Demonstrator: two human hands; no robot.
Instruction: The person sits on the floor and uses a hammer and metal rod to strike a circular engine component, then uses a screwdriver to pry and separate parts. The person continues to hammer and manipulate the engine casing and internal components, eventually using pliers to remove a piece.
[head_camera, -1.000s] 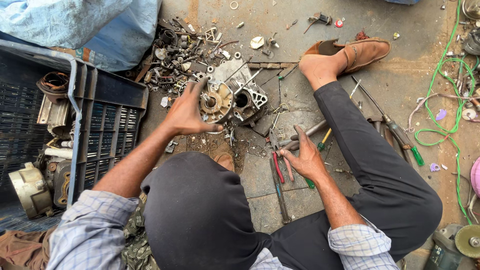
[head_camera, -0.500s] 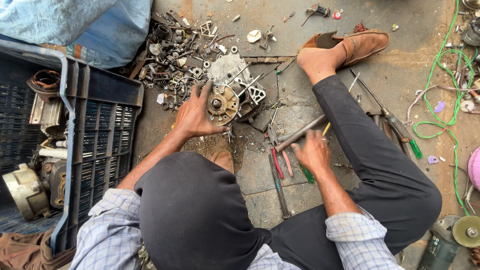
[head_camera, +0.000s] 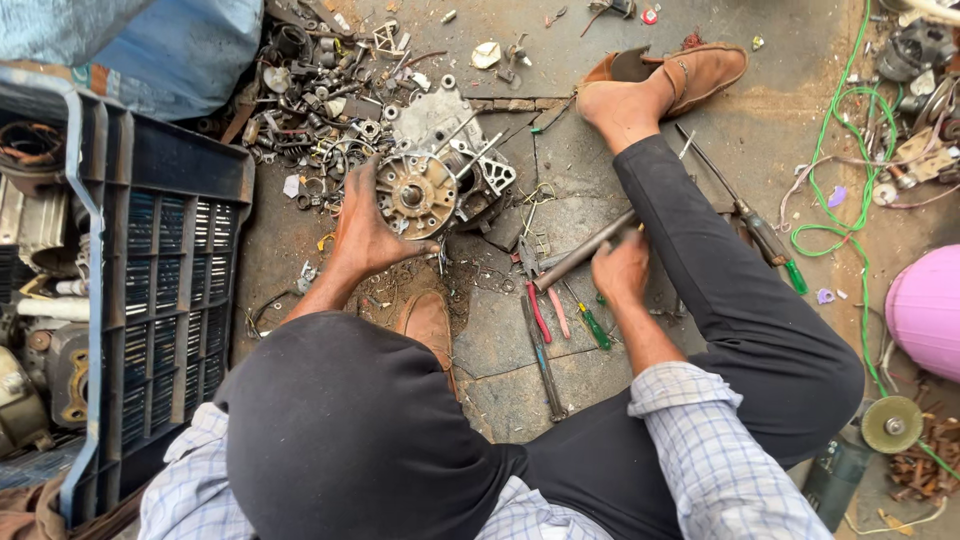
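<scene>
Greasy metal engine casing (head_camera: 440, 180) steadied on the ground
Left hand (head_camera: 365, 225) clasps its round face, bracing it; right hand (head_camera: 620, 268), beside it, is closed round a steel bar (head_camera: 585, 250), ready for levering

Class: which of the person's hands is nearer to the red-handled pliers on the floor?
Right. The right hand grips a metal bar just above the red-handled pliers; the left hand is farther off, on the engine casing.

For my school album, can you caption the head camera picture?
Left hand steadies a metal engine casing while right hand grips a metal rod.
</scene>
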